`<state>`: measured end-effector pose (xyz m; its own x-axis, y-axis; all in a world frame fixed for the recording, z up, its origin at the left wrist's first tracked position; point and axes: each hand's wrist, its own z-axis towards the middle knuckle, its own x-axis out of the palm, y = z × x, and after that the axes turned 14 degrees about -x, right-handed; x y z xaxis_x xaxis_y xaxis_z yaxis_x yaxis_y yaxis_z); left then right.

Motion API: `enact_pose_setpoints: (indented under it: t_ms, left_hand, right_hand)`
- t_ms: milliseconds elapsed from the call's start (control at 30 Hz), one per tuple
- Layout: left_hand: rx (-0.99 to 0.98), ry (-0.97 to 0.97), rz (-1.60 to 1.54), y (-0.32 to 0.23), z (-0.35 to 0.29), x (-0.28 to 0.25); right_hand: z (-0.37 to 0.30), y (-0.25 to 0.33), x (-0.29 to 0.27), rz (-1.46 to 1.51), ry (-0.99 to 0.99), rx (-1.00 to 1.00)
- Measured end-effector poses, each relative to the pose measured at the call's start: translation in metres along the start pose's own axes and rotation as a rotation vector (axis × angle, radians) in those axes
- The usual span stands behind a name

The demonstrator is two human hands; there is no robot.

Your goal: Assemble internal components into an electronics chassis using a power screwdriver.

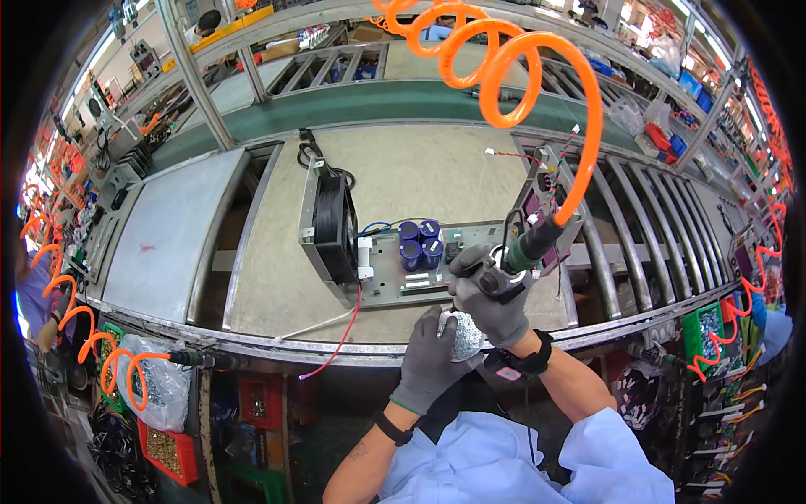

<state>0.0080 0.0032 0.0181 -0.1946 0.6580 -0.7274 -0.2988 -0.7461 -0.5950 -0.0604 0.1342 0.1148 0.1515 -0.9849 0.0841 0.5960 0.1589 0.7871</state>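
1. While right hand (495,307) fingers grip the pneumatic screwdriver with orange coiled hose (514,256), keep it plumb over the grey metal chassis with blue capacitors (411,256) on the surface.
2. Left hand (432,353) fingers close on a small silvery part (463,334) at the surface's near edge; hold it steady.

A green conveyor belt (403,99) runs behind the bench (260,277), metal rollers (663,218) sit right, and parts bins (168,454) (red, green) hang below.

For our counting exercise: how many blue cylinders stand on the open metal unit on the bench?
4 blue cylinders, clustered two by two on the board, right of the black fan and left of the right hand. Others may be hidden behind it.
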Motion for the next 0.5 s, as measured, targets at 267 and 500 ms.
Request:
enact_pose_setpoints:
  t_ms: [267,500]
  left_hand:
    - [-0.036,0.059,-0.034,0.003,-0.001,0.000]
    - [-0.033,0.041,-0.029,-0.002,0.002,-0.004]
  right_hand:
    - [-0.006,-0.028,0.004,-0.039,-0.030,-0.063]
    - [0.012,-0.010,-0.005,0.050,-0.036,0.030]
